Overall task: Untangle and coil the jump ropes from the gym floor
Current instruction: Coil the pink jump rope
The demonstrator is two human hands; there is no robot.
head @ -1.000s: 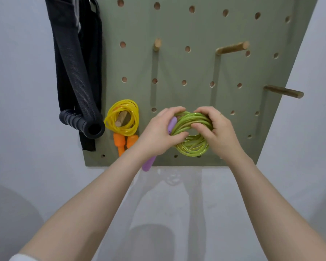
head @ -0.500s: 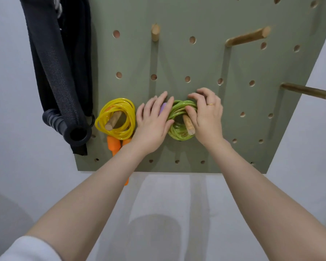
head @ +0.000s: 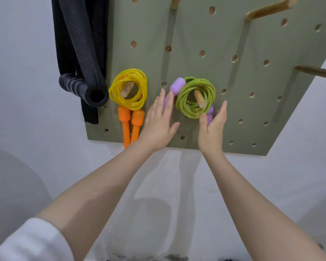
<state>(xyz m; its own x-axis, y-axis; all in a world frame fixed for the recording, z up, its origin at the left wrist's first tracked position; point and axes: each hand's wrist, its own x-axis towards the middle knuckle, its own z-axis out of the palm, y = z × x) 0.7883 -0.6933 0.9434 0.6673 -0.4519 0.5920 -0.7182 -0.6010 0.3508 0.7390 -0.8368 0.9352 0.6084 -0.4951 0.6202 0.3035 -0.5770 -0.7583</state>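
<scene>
A coiled green jump rope [head: 196,97] with purple handles hangs on a wooden peg [head: 199,98] of the green pegboard [head: 233,110]. One purple handle [head: 177,86] sticks up at the coil's left; the other is partly hidden behind my right hand. My left hand [head: 158,125] is open just left of and below the coil, fingers spread, holding nothing. My right hand [head: 214,127] is open below the coil's right side, palm turned inward. A coiled yellow jump rope [head: 129,89] with orange handles [head: 130,125] hangs on the peg further left.
Black padded straps and a ribbed black grip [head: 79,72] hang at the board's left edge. Bare wooden pegs [head: 269,10] [head: 316,71] stick out at the upper right. A white wall [head: 177,204] lies below the board.
Both hands carried the green coil to the board, slid it onto the peg, then let go and drew back below it. The view has moved closer.
</scene>
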